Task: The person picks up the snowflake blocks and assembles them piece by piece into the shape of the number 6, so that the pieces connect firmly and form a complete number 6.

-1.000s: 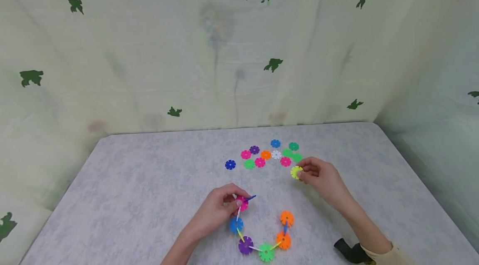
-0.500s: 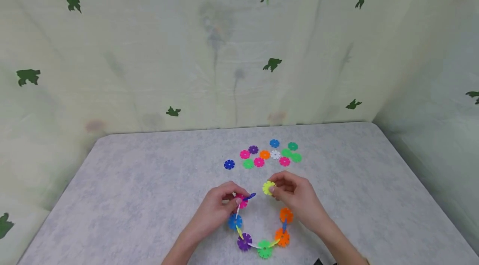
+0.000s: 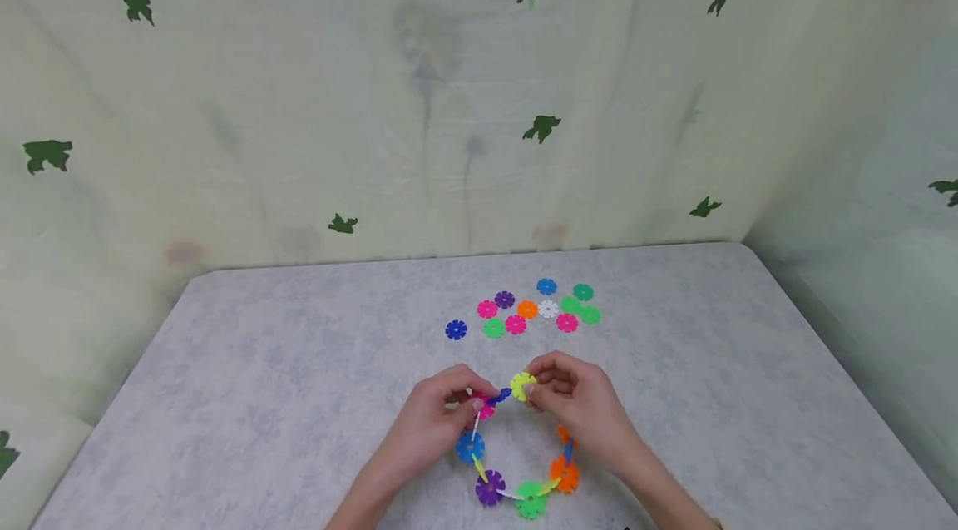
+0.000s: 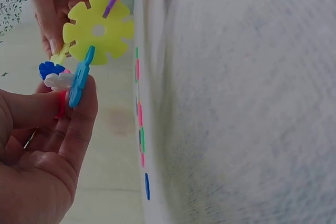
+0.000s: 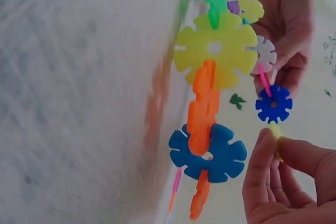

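My left hand (image 3: 437, 409) pinches a pink notched disc (image 3: 486, 411) at one end of a curved chain of slotted flower-shaped discs. From it juts a dark blue disc (image 5: 273, 103), seen nearly edge-on in the head view. Between thumb and fingers, my right hand (image 3: 587, 403) holds a yellow disc (image 3: 521, 385), its rim right by the dark blue one; whether their slots engage I cannot tell. The chain runs through a blue disc (image 3: 470, 448), a purple disc (image 3: 490, 487), a green disc (image 3: 530, 501) and an orange disc (image 3: 565, 474). Its far end is partly hidden by my right hand.
Beyond the hands, several loose discs lie flat on the grey tabletop (image 3: 299, 380), among them a dark blue disc (image 3: 456, 329), a white disc (image 3: 549, 309) and an orange disc (image 3: 527, 309). A patterned curtain (image 3: 337, 97) rises behind the table.
My right hand has carried the yellow disc leftward and nearer, from beside the loose discs to the dark blue disc. My left hand has stayed at the pink disc.
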The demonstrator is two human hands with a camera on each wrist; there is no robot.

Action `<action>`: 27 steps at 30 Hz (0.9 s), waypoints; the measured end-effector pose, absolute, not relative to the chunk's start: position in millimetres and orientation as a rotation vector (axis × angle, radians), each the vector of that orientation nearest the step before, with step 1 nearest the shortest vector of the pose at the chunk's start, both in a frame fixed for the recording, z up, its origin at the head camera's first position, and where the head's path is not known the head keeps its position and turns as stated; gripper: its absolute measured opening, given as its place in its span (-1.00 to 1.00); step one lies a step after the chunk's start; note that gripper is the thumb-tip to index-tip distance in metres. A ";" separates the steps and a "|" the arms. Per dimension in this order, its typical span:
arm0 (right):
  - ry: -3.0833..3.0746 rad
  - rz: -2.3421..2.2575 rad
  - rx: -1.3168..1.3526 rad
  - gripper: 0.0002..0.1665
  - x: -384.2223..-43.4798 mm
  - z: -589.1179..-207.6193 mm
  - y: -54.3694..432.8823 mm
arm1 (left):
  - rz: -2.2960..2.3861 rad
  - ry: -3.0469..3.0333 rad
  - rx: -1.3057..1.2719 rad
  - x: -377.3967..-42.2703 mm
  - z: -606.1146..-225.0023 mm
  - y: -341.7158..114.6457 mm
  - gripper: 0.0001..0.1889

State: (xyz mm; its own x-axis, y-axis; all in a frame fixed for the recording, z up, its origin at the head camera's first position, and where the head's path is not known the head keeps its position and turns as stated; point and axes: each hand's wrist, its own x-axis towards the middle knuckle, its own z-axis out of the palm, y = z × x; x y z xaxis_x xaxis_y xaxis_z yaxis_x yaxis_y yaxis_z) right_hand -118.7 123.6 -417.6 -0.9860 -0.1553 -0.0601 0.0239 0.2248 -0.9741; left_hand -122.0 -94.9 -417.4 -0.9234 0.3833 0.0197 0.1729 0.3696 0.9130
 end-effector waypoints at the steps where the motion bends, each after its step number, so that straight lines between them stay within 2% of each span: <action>1: 2.339 -1.877 -0.124 -0.86 -118.1 -417.7 123.4 | 1.581 2.432 0.496 -122.0 -417.4 -94.4 -0.71; 15: 2.349 -1.836 -0.145 -0.86 -115.6 -414.7 122.1 | 1.610 2.409 0.606 -121.5 -420.8 -92.8 -0.67; 27: 2.280 -1.840 -0.189 -0.89 -116.3 -420.5 120.4 | 1.648 2.332 0.505 -119.2 -422.7 -96.1 -0.71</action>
State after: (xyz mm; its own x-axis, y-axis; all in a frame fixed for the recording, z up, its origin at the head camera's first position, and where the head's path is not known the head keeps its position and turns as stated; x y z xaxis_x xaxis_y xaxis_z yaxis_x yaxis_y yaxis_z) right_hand -116.3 120.4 -420.5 -0.9706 -0.2272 -0.0790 0.0293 0.2145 -0.9763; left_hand -119.2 -96.1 -422.7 -0.9111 0.4121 0.0027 0.1402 0.3037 0.9424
